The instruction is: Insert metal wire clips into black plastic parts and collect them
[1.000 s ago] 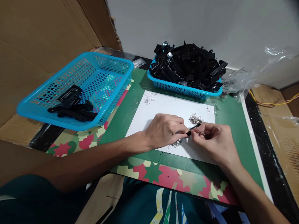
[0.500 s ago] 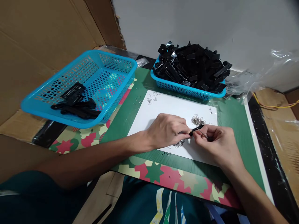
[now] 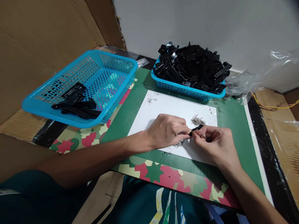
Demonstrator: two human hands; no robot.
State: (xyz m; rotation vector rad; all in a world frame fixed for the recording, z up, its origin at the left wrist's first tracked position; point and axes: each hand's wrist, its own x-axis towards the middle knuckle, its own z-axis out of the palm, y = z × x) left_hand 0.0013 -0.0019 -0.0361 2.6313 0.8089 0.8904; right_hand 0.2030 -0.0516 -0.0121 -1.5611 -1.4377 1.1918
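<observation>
Over the white sheet [image 3: 163, 105], my left hand [image 3: 169, 130] is closed on a slim black part [image 3: 196, 128], whose far end shows between the two hands. My right hand [image 3: 216, 140] pinches a thin metal tool [image 3: 201, 134] that points left, with its tip at the black part. The fingertips of both hands are close together. Just behind them lies a pile of small wire pieces [image 3: 198, 120]. Another small pile [image 3: 179, 143] is partly hidden under my left hand. A few loose wires [image 3: 151, 99] are scattered at the sheet's back left.
A blue basket [image 3: 119, 93] on the left holds several black parts [image 3: 79, 104]. Behind the sheet, a second blue basket [image 3: 182, 90] is heaped with black parts [image 3: 198, 65]. Clear plastic bags [image 3: 247, 81] and a yellow cable [image 3: 275, 106] are at the right. Cardboard [image 3: 46, 37] stands at the left.
My right hand and the metal tool have shifted very slightly. My left hand stays in place, holding the black part.
</observation>
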